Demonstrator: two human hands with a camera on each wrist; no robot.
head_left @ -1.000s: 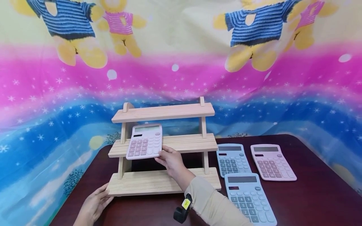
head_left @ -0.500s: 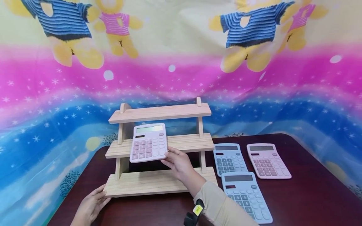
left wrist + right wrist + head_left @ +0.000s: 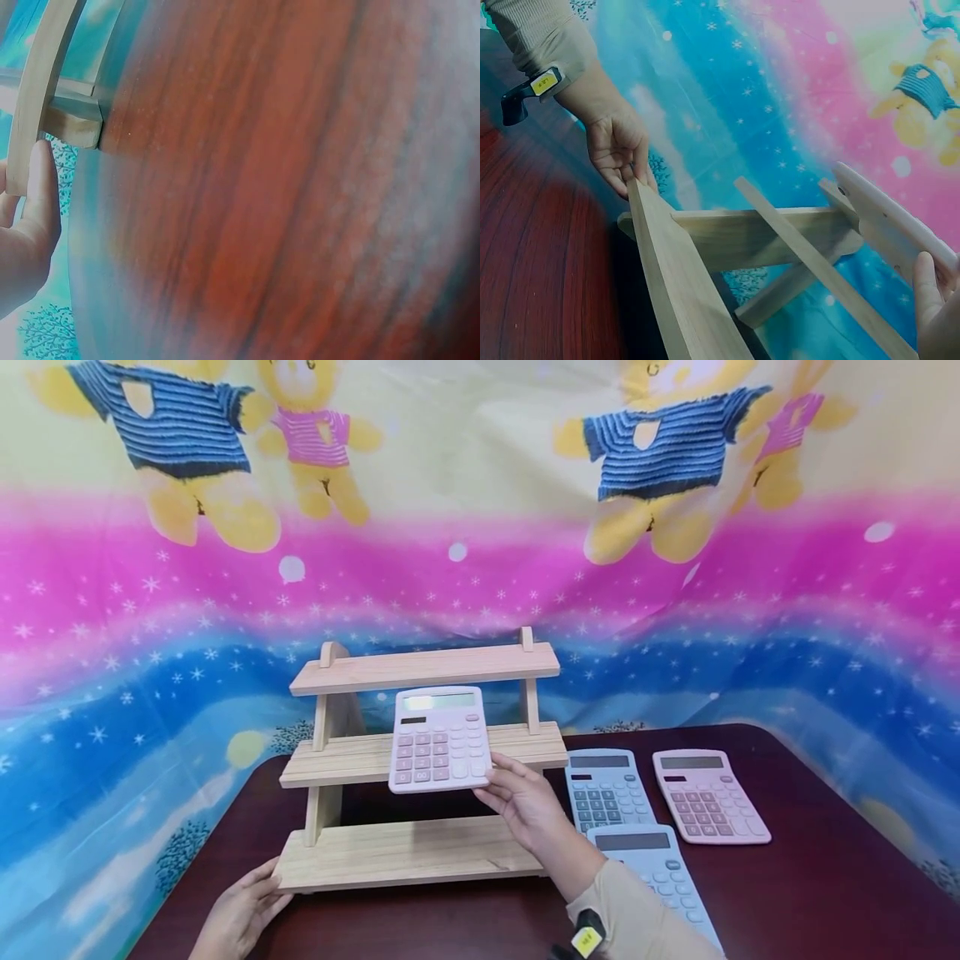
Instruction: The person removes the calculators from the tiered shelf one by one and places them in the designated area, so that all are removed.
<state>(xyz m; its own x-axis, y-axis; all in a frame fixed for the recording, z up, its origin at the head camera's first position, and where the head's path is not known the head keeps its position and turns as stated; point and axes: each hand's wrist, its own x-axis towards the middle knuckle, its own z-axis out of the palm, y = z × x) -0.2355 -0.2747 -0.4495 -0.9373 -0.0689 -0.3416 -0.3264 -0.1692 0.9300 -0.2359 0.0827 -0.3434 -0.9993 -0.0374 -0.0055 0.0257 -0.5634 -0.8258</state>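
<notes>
My right hand (image 3: 528,806) pinches the lower right corner of a pink calculator (image 3: 440,739), its keys and screen facing me. The calculator is held up in front of the middle board of a three-tier wooden display stand (image 3: 405,856). At the stand's lower left, my left hand (image 3: 240,906) grips the end of the bottom board. Its thumb (image 3: 43,176) lies along one face of the board in the left wrist view, with fingers on the other side. From the right wrist view, the calculator (image 3: 892,217) shows its back and edge, apart from the boards.
Right of the stand, two blue calculators (image 3: 611,785) (image 3: 660,868) and another pink calculator (image 3: 711,797) lie on the dark red table (image 3: 825,893). My right forearm partly covers the nearer blue one. A patterned cloth (image 3: 457,593) hangs behind the table.
My right hand has carried the pink calculator rightward, from the left end of the middle board to near its centre. My left hand keeps its place on the stand.
</notes>
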